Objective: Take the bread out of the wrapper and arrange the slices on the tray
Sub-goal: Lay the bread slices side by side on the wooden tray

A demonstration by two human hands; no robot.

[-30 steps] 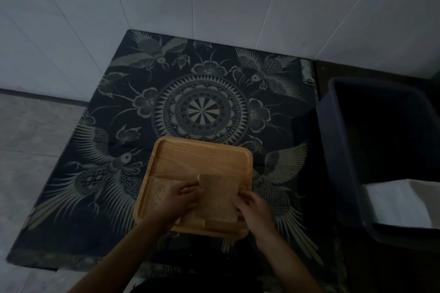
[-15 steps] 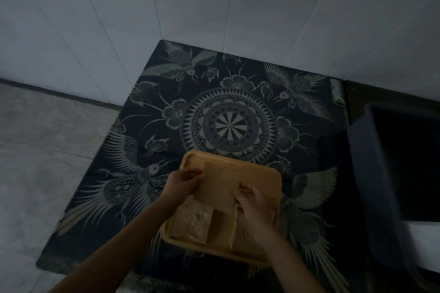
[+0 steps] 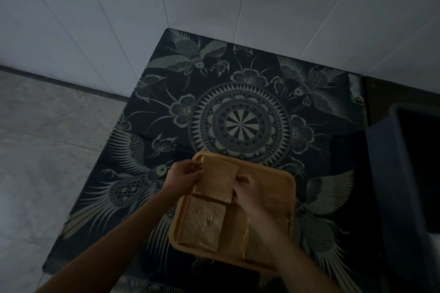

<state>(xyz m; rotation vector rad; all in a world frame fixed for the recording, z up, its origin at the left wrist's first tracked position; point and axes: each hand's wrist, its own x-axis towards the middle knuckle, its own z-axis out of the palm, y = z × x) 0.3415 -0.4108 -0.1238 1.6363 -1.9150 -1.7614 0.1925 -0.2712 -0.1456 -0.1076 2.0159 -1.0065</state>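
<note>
A wooden tray (image 3: 278, 195) lies on the patterned dark cloth near the table's front edge. Both hands hold one bread slice (image 3: 217, 178) over the tray's far left corner: my left hand (image 3: 184, 173) pinches its left edge, my right hand (image 3: 245, 187) its right edge. A second slice (image 3: 202, 226) lies flat in the near left of the tray. Another slice (image 3: 254, 238) sits beside it to the right, mostly hidden under my right forearm. No wrapper is visible.
A dark plastic bin (image 3: 390, 173) stands to the right of the table, close to the tray. White tiled walls (image 3: 214, 7) rise behind the table. Grey floor (image 3: 47, 150) lies off the table's left edge. The scene is dim.
Both hands have carried the held slice from the tray's near middle to its far left corner. The slice below it is now uncovered. The camera shifted left.
</note>
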